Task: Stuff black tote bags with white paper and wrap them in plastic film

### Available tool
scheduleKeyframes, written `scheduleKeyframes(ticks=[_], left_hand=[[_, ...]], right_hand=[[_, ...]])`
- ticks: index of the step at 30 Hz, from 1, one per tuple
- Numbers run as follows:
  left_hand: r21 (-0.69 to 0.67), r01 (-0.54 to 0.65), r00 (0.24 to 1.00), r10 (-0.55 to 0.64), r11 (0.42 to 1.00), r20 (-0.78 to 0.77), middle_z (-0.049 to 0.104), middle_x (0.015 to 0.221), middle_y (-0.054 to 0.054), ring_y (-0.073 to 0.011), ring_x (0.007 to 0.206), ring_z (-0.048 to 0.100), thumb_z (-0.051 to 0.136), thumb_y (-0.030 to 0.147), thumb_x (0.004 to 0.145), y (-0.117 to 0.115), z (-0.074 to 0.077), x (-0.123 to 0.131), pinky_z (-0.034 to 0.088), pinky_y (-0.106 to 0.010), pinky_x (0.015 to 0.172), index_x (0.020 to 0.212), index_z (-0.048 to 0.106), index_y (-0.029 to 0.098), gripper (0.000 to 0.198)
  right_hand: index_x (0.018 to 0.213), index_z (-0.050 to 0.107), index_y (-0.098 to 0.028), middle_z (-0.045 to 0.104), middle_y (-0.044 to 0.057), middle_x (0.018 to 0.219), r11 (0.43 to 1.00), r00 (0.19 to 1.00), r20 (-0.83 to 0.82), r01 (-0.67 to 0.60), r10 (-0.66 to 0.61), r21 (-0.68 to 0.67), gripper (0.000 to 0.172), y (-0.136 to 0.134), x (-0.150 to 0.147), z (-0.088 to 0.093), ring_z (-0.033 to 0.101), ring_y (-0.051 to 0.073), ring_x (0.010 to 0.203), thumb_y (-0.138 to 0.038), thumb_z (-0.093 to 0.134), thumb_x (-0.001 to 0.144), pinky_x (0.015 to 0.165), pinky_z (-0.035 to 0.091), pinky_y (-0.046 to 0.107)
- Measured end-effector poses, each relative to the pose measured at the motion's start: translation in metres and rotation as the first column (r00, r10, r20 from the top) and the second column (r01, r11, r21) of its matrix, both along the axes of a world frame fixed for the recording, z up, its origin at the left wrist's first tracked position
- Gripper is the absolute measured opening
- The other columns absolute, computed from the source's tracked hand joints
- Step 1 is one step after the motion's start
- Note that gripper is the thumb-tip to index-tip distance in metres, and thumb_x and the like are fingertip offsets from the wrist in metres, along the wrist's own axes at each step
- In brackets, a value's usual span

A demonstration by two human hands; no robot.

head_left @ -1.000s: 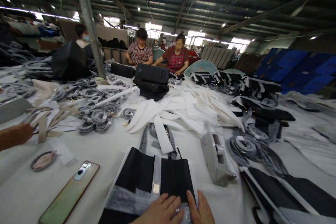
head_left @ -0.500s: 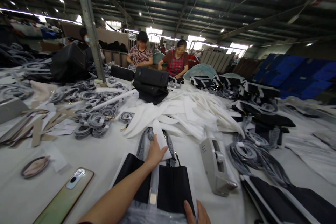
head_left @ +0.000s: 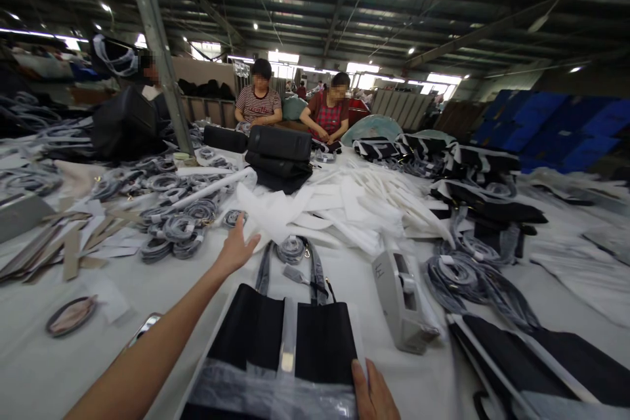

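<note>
A black handbag (head_left: 322, 338) lies flat in front of me, its lower part under clear plastic film. Its handles (head_left: 317, 269) are wrapped in film and stretch away from me. Between them lie a coiled strap (head_left: 290, 249) and a small wrapped tag (head_left: 294, 274). My left hand (head_left: 235, 251) is beyond the bag's upper left, fingers apart and holding nothing. Close to its fingertips are another wrapped strap coil (head_left: 231, 218) and a white foam sheet (head_left: 268, 210). My right hand (head_left: 374, 390) grips the bag's right edge, thumb on top; its lower part is out of frame.
A tape dispenser (head_left: 403, 302) stands right of the bag. White foam strips (head_left: 354, 210) are heaped beyond it. Strap coils (head_left: 180, 226) and a partly hidden phone (head_left: 145, 325) lie left. More black bags (head_left: 556, 354) are at right. Co-workers (head_left: 258, 102) sit across the table.
My left hand has moved left and away from the handles, letting go of white foam, which now lies toward the heap. The coiled strap between the handles is uncovered. My right hand stays at the bag's edge.
</note>
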State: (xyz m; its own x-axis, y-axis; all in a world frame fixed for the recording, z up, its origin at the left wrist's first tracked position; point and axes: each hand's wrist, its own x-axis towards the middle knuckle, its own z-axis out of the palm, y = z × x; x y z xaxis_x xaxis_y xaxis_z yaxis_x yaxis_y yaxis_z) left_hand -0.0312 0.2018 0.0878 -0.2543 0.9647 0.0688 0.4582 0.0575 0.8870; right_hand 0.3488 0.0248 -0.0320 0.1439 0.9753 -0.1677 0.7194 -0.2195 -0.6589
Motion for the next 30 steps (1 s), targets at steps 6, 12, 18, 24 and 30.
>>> scheduleKeyframes(ticks=[6,12,18,24,30], left_hand=[[-0.308,0.067,0.99,-0.025,0.949,0.138,0.062,0.117,-0.023,-0.035,0.105,0.063,0.043,0.068,0.083,-0.137,-0.065,-0.037,0.046,-0.051,0.093,0.14,0.037,0.01,0.081],[-0.354,-0.008,0.917,0.148,0.935,0.37,0.042,0.144,-0.018,-0.0325,0.138,0.033,0.065,0.064,0.074,-0.193,-0.071,-0.004,0.032,-0.045,0.11,0.144,0.03,0.02,0.09],[-0.315,0.064,0.765,0.156,0.947,0.625,0.046,0.143,-0.013,-0.0256,0.123,0.053,0.067,0.056,0.078,-0.19,-0.039,0.054,0.047,-0.037,0.099,0.146,0.02,0.029,0.086],[-0.233,0.157,0.91,-0.049,0.96,0.412,0.062,0.123,-0.014,-0.0256,0.106,0.064,0.059,0.061,0.08,-0.206,-0.073,0.075,0.05,-0.037,0.094,0.134,0.041,0.019,0.071],[-0.164,-0.019,0.998,0.028,0.986,0.055,0.062,0.112,-0.014,-0.0267,0.095,0.065,0.05,0.064,0.081,-0.124,-0.065,0.011,0.049,-0.042,0.088,0.127,0.051,0.015,0.067]], right_hand=[[0.126,0.054,-0.005,0.047,0.022,0.14,0.993,0.975,-0.199,0.082,-0.096,-0.079,0.099,0.006,-0.021,0.035,0.039,0.031,0.134,-0.084,0.025,0.074,0.116,0.022,0.043],[0.123,0.056,-0.005,0.052,0.023,0.135,0.995,0.965,-0.245,0.096,-0.097,-0.016,0.108,0.017,-0.029,0.051,0.042,0.032,0.132,-0.09,0.017,0.069,0.113,0.028,0.042],[0.119,0.059,-0.011,0.058,0.018,0.129,0.986,0.976,-0.18,0.142,-0.125,0.082,0.082,0.067,0.01,0.089,0.047,0.031,0.128,-0.075,0.03,0.077,0.11,0.03,0.042],[0.106,0.063,-0.017,0.068,0.016,0.107,0.931,0.944,-0.048,0.328,-0.325,0.16,0.065,0.019,0.047,0.122,0.058,0.036,0.108,-0.067,0.032,0.077,0.098,0.039,0.048],[0.099,0.063,-0.023,0.071,0.013,0.1,0.749,0.739,-0.131,0.661,-0.661,-0.051,0.059,-0.109,0.053,0.084,0.062,0.038,0.104,-0.071,0.052,0.065,0.092,0.047,0.048]])
